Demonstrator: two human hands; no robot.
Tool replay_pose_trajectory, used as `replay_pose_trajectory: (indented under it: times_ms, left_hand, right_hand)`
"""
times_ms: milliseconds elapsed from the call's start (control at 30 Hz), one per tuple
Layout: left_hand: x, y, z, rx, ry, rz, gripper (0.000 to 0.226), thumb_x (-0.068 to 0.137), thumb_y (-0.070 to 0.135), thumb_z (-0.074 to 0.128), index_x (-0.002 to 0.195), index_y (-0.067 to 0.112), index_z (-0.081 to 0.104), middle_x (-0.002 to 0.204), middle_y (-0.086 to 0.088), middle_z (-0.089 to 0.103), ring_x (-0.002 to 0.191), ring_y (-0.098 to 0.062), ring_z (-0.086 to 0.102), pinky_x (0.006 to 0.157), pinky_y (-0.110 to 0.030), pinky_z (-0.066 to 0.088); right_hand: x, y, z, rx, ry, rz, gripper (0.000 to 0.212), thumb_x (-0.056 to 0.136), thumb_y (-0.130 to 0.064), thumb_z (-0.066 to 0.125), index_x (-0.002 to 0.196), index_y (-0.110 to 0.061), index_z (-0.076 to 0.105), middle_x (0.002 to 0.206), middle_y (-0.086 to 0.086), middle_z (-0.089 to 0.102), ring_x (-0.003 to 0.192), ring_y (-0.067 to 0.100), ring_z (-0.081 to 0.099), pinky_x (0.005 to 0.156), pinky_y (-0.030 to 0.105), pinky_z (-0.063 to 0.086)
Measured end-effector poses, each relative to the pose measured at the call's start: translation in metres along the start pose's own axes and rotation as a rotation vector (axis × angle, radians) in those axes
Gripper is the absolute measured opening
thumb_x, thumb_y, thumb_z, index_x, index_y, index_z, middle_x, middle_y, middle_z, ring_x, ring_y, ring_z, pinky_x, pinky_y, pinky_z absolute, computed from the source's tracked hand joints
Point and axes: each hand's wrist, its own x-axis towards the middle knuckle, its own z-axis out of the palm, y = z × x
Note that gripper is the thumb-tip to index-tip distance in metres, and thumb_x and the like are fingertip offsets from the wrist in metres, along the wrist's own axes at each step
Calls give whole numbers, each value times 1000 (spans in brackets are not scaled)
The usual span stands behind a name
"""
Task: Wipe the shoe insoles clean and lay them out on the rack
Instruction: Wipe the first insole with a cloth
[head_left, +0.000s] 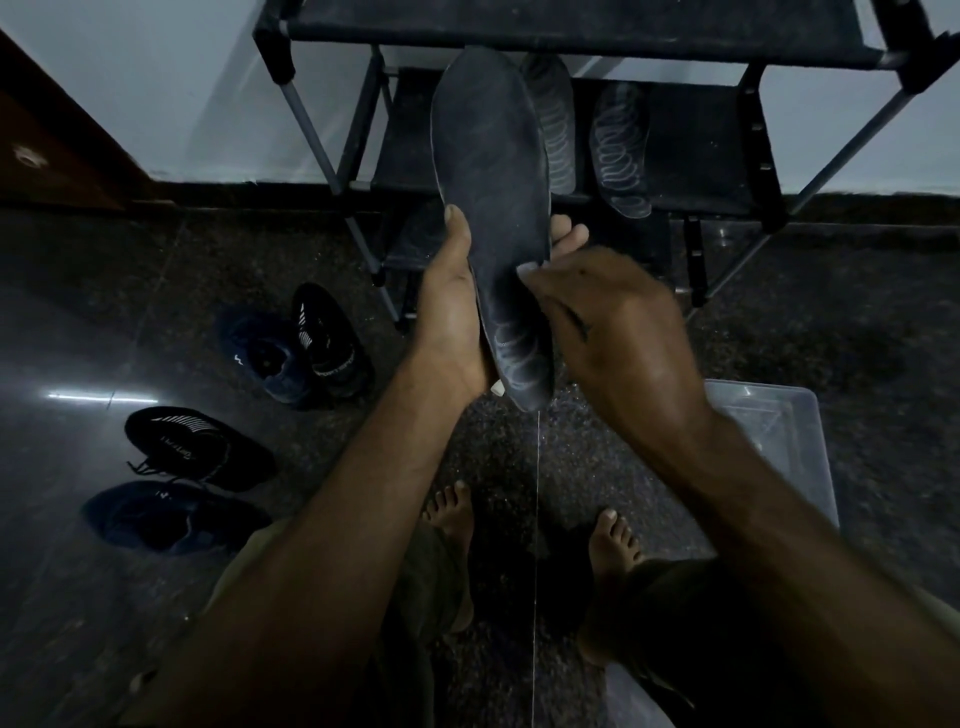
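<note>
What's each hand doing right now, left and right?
Left hand: grips the long dark fabric insole from beneath, thumb on its left edge.
Right hand: on the insole's right edge, fingers curled; whether it holds anything cannot be told.

Bare forearms, no sleeves — olive-green trousers (431, 571) — bare feet (613, 540) on the floor

White lettering on the black shoe (332, 338) seems to read "SPORT", the rest illegible.
</note>
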Motion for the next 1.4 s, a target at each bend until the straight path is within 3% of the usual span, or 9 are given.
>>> replay_pose_trajectory:
  times_ms: [100,200,367,500,733,900,1033,1167,1400]
  left_hand:
    - [1,-1,0,18,51,67,79,101,59,19,103,-2,70,106,-16,70,122,-30,58,109,-39,39]
    - [1,0,0,8,54,85,77,101,57,18,107,-3,67,108,-17,69,123,-31,57,110,-38,39]
    - [-2,-1,1,10,-26,15,87,99,62,19,92,-3,76,104,-17,72,107,-26,66,101,-40,46]
    - [1,-1,-2,3,18,79,83,101,58,18,100,-3,73,111,-16,69,127,-30,55,110,-37,39]
    - [0,-4,-1,49,-69,5,85,99,63,18,113,-7,64,122,-23,63,121,-29,57,102,-37,48]
    - [4,-3,-8,5,-65,38,81,100,61,20,119,-9,58,118,-22,66,123,-30,58,102,-36,49]
    - [3,-8,-4,-5,-91,2,84,99,62,23,133,-12,45,139,-29,49,132,-32,49,106,-37,45]
    - [1,-11,-1,-24,-99,-21,79,100,60,24,128,-8,51,124,-24,61,121,-31,56,105,-39,45]
    - [1,-7,-2,1,-78,-28,84,98,63,23,127,-11,50,138,-27,51,132,-31,49,106,-35,44]
  right_hand:
    - [-3,-12,7,21,-61,-37,30,96,-18,48,101,-1,72,95,12,70,84,26,64,73,38,55]
    - [-4,-18,7,124,-34,-59,19,90,-8,59,99,1,73,94,13,70,84,24,66,82,22,49]
    - [0,-5,4,9,-9,10,22,90,-10,58,106,-3,72,99,12,71,90,30,65,74,43,56]
    - [-3,-14,6,155,-58,-28,22,85,0,62,103,-6,73,98,9,72,91,23,65,82,33,52]
    - [1,-14,1,174,9,58,22,85,2,62,102,-9,69,94,4,70,88,16,61,76,27,48]
    - [3,-17,-6,337,-159,93,28,83,-3,66,110,-12,63,95,0,70,89,11,65,78,31,54]
    - [3,-20,-3,320,-38,153,24,87,-6,65,111,-11,62,95,1,70,88,10,65,77,28,53]
    - [5,-13,-2,170,19,156,22,88,-7,63,110,-11,61,95,5,68,87,17,63,72,35,54]
    - [4,-22,-4,314,-51,129,22,85,-4,66,107,-10,63,92,1,70,86,10,65,75,31,54]
